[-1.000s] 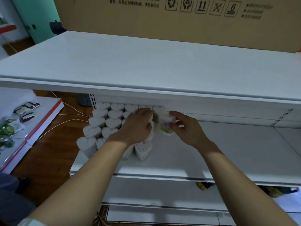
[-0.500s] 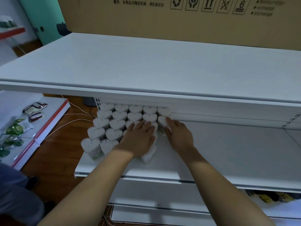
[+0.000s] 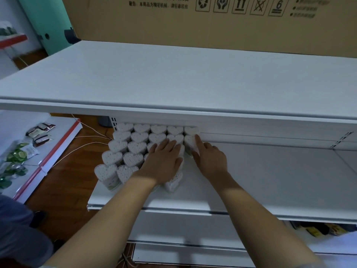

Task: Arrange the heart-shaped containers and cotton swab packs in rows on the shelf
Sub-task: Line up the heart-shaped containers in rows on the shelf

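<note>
Both bare forearms reach up from the lower frame to centre: left hand (image 3: 163, 163) flat, palm down, fingers straight; right hand (image 3: 209, 159) just beside it, index finger extended.

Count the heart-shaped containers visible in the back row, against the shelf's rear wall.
5 heart-shaped containers stand side by side in the back row, running from the left upright to just above the right hand. Nearer rows are partly hidden under the left hand.

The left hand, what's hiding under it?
Heart-shaped containers of cotton swabs stand in rows on the shelf; the left hand rests flat on several. Their edges peek out, but how many it covers is hidden.
</note>
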`<state>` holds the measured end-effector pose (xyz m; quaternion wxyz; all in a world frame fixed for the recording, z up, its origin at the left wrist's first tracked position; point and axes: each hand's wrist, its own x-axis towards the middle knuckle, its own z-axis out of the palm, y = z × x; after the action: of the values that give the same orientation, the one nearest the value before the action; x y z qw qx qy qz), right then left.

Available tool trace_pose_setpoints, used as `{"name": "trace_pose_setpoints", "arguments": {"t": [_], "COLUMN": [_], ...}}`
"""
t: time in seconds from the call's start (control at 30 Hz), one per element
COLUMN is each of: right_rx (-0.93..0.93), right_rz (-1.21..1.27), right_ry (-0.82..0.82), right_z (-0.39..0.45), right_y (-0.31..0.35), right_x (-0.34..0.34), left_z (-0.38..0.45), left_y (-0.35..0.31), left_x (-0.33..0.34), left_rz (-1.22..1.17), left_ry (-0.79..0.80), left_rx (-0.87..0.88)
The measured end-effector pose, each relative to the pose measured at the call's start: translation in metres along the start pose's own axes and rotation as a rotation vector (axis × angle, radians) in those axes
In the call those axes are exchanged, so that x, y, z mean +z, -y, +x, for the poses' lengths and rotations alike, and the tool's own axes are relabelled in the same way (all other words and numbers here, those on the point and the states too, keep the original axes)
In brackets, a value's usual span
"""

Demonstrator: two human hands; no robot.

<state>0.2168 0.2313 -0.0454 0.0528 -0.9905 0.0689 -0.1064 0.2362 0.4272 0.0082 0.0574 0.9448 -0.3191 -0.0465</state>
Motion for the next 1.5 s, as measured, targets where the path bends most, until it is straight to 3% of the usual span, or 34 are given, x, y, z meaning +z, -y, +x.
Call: {"name": "trace_pose_setpoints", "arguments": {"t": [0.1,0.27,0.53,0.63,0.97,1.23,1.5], "right_rx": [0.010,-0.011,0.203,0.332,0.503,0.755,0.857], "right_rz": [0.028,0.028,-0.130,-0.147,-0.149,-0.063,0.036], "right_ry": [-0.015,-0.175,-0.311,-0.269,-0.227,-0.174,-0.181], "right_z": [-0.013,-0.042,-0.138,-0.178,-0.300,-0.307,-0.282], "right_y": [-0.009,-0.040,-0.176,-0.241,-0.461,-0.580,-0.673], "right_x": [-0.009,-0.023,-0.077,-0.104,-0.154,-0.161,-0.163], "left_z": [0.004,0.020,0.048,0.052,0.074,0.128,0.219], "left_y": [-0.010,-0.057,-0.226,-0.299,-0.540,-0.639,-0.719], "left_x": [-0.005,-0.004,0.005,0.011,0.046,0.063,0.102], "left_rz": [-0.011,-0.036,-0.093,-0.097,-0.114,-0.115,-0.226], "left_ry": [-0.036,-0.116,-0.066,-0.071,-0.062,0.013,0.134], "left_rx": [-0.035,0.003,0.216,0.287,0.386,0.413,0.431]}}
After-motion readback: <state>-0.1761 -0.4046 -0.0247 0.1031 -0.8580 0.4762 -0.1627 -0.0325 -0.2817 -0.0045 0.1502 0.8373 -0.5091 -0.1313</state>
